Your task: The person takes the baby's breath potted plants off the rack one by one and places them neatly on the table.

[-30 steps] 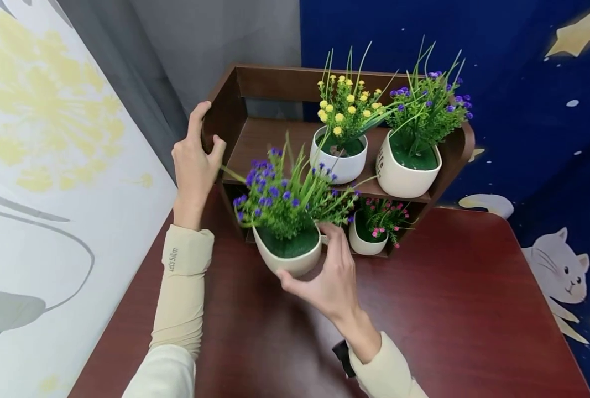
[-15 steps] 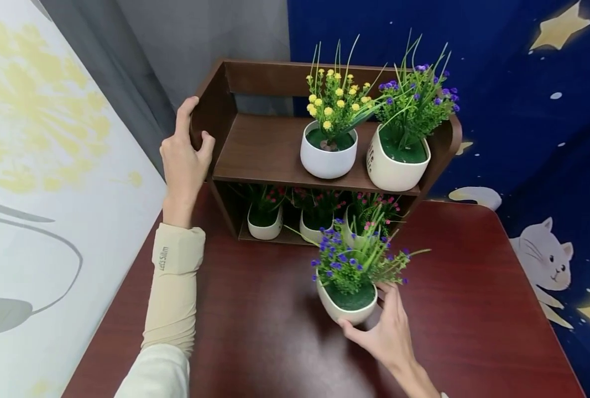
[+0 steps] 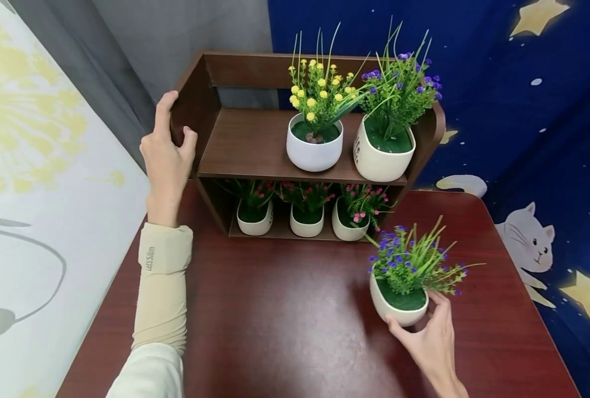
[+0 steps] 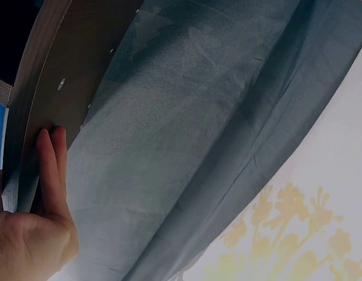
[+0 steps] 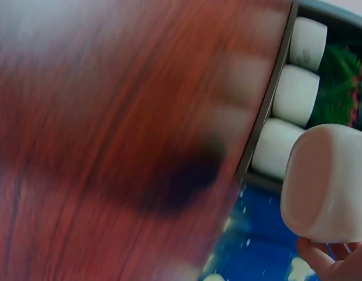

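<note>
My right hand (image 3: 434,340) pinches the rim and side of a cream pot (image 3: 395,313) of artificial purple flowers, over the right part of the table. In the right wrist view the pot's smooth underside (image 5: 308,178) shows, raised above the wood. My left hand (image 3: 167,160) grips the left side panel (image 3: 191,105) of a brown two-tier shelf. Two fingers lie along the panel's outer face (image 4: 64,88) in the left wrist view, with the thumb on its other side. On the upper tier stand a white pot (image 3: 314,152) of yellow flowers and a cream pot (image 3: 385,165) of purple ones.
Three small pots of pink flowers, left (image 3: 256,225), middle (image 3: 307,225) and right (image 3: 348,230), line the lower tier. The shelf stands at the back of a glossy reddish table (image 3: 285,309). Behind hang a grey curtain (image 3: 140,50) and a blue star-printed cloth (image 3: 494,110).
My right hand has carried the purple-flower pot from in front of the shelf's left half toward the right of the table, uncovering the lower-tier pots. My left hand has stayed on the side panel.
</note>
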Tool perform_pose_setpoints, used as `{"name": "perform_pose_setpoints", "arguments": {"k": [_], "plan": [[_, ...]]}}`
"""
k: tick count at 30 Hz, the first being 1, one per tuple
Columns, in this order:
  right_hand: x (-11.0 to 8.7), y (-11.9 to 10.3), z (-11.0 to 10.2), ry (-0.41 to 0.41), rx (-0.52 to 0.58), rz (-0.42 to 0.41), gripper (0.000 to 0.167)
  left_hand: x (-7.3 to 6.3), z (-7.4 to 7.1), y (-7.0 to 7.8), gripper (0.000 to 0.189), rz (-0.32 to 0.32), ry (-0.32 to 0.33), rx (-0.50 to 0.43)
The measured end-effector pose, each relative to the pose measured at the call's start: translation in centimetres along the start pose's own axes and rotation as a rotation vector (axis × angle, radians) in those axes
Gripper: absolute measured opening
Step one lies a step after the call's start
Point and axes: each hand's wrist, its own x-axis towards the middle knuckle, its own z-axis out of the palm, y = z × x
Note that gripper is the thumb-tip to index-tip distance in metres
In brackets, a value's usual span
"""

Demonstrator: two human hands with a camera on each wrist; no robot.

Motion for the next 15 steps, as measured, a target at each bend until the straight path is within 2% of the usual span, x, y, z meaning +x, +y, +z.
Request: {"name": "perform_pose_setpoints", "arguments": {"k": [2, 8, 15], "plan": [[0.6, 0.7, -0.2, 0.032, -0.018, 0.038, 0.091, 0.0, 0.0, -0.1, 0.047, 0.015, 0.002, 0.001], [3.6, 3.0, 0.1, 0.116, -0.048, 0.151, 0.085, 0.0, -0.1, -0.1, 0.048, -0.005, -0.021, -0.005], [7.0, 5.1, 2.1, 0.132, -0.03, 0.223, 0.08, 0.0, -0.1, -0.1, 0.046, 0.016, -0.019, -0.004]]}}
